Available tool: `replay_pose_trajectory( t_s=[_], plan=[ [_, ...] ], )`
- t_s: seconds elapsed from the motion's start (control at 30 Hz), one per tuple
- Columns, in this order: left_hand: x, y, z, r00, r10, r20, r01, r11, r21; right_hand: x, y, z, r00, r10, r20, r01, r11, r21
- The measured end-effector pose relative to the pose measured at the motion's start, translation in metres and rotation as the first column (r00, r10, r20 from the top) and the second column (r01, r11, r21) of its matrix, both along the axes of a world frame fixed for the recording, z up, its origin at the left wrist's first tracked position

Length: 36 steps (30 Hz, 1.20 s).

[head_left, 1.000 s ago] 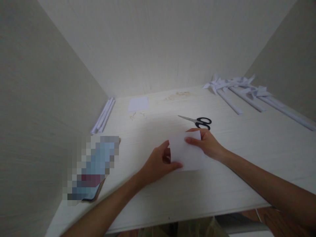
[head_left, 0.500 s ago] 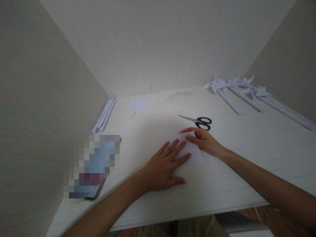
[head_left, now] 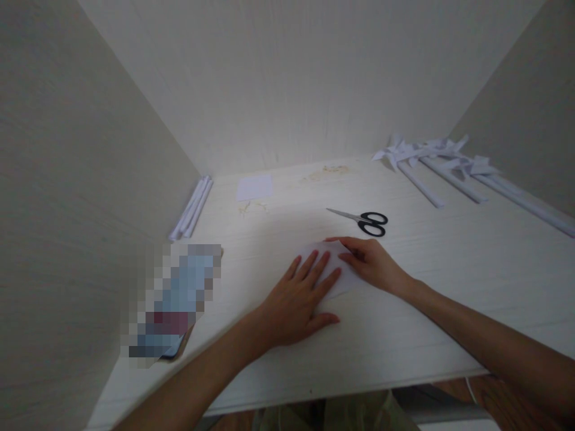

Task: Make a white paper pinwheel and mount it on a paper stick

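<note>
The pale wooden surface (head_left: 449, 281) fills the booth, and at its centre lies a white paper sheet (head_left: 344, 278), flat under both hands. The left hand (head_left: 299, 299) spreads open, palm down, fingers splayed across the sheet's near-left part, gripping nothing. The right hand (head_left: 371, 263) comes in from 4 o'clock, fingers curled loosely, fingertips pressing the sheet's far edge. Paper pinwheels on rolled sticks (head_left: 431, 158) lie at 2 o'clock. Rolled paper sticks (head_left: 192, 206) line the wall at 10 o'clock. Black-handled scissors (head_left: 366, 220) rest just beyond the right hand. A small paper square (head_left: 254, 187) sits at 11 o'clock.
</note>
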<state>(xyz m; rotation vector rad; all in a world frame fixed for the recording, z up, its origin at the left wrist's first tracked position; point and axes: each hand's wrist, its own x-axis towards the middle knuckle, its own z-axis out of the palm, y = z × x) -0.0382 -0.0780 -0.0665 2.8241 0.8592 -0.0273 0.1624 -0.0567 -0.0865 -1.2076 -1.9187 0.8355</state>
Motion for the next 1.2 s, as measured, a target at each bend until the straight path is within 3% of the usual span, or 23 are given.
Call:
replay_pose_trajectory(
  t_s=[0.2,0.43,0.5,0.6,0.7,0.8,1.2],
  plan=[
    [-0.001,0.0,0.0,1.0,-0.002,-0.011,0.002,1.0,0.003,0.002,0.001,0.001,0.992,-0.123,0.032,0.119,0.988,0.1],
    [-0.002,0.001,-0.004,0.999,0.038,0.009,-0.039,0.997,0.072,0.009,0.001,0.002,0.933,-0.35,0.082,0.318,0.91,0.267],
    [-0.003,0.003,-0.004,0.998,0.071,0.004,-0.071,0.993,0.093,0.009,0.0,0.002,0.945,-0.309,0.109,0.263,0.913,0.312],
    [-0.007,0.008,-0.004,0.992,0.125,-0.005,-0.124,0.986,0.11,0.006,-0.003,0.003,0.969,-0.13,0.212,0.047,0.934,0.354],
    [-0.009,0.011,-0.004,0.99,0.138,-0.022,-0.136,0.986,0.101,0.002,-0.005,0.003,0.936,0.048,0.349,-0.169,0.93,0.325],
    [-0.01,0.012,-0.003,0.992,0.123,-0.036,-0.119,0.989,0.089,0.001,-0.006,0.002,0.884,0.144,0.445,-0.292,0.913,0.285],
    [-0.016,0.014,0.001,0.996,0.066,-0.059,-0.062,0.996,0.067,0.012,-0.005,0.0,0.855,0.19,0.483,-0.337,0.911,0.237]
  ],
)
